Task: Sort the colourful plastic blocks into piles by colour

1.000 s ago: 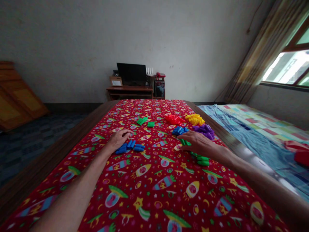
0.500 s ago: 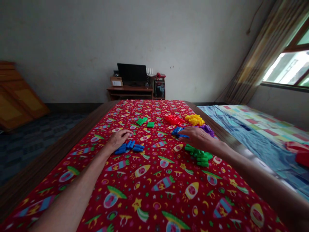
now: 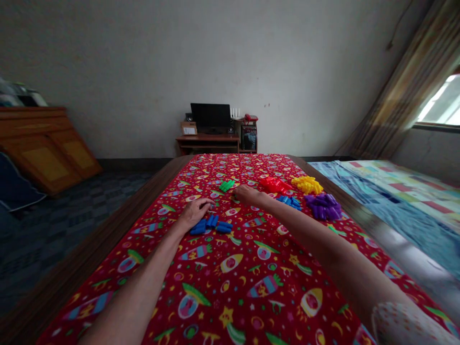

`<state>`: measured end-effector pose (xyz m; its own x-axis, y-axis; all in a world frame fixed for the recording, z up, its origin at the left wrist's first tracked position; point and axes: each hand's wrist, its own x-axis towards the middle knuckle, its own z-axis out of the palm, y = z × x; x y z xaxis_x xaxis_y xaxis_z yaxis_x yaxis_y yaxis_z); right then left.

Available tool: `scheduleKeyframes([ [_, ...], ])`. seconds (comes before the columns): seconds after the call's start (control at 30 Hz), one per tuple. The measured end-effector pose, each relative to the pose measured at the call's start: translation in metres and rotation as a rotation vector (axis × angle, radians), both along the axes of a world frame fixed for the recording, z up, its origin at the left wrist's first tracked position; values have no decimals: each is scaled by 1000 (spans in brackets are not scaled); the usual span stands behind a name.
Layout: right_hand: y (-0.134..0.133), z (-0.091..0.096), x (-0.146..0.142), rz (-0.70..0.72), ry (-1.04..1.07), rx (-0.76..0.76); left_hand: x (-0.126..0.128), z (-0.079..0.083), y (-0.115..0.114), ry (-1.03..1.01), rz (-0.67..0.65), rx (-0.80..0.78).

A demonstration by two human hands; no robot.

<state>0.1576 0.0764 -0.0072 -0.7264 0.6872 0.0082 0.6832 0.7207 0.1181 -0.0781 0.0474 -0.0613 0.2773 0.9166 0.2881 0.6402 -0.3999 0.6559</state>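
Observation:
My left hand [image 3: 197,212] rests on the red patterned cloth with its fingers loosely bent and thumb apart, nothing visible in it. Just in front of its wrist lie several short blue plastic tubes [image 3: 212,222] in small groups. My right hand [image 3: 246,194] reaches across to mid-table, its fingers bent down to the cloth; the fingertips and anything in them are hidden. Left of it, apart from the hand, sits a small group of green plastic tubes [image 3: 227,185].
Piles of red pieces [image 3: 275,185], yellow pieces [image 3: 307,185], blue pieces [image 3: 290,202] and purple pieces [image 3: 323,206] lie on the right. A monitor [image 3: 210,118] stands on a desk [image 3: 206,139] beyond the table. A bed [image 3: 377,191] borders the right side.
My right hand has moved left from the blue pile to the spot by the green tubes. One green group and the right-hand green pile are now hidden. The view has turned left.

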Motion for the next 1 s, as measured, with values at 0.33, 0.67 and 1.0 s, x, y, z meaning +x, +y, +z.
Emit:
scheduleKeyframes([
  [0.33, -109, 35, 122, -116, 299, 92, 5, 5, -2, 42, 40, 23],
  [0.67, -234, -8, 243, -353, 465, 173, 3, 5, 3, 65, 37, 21],
  [1.0, -223, -2, 229, -308, 535, 222, 2, 2, 3, 56, 52, 19],
])
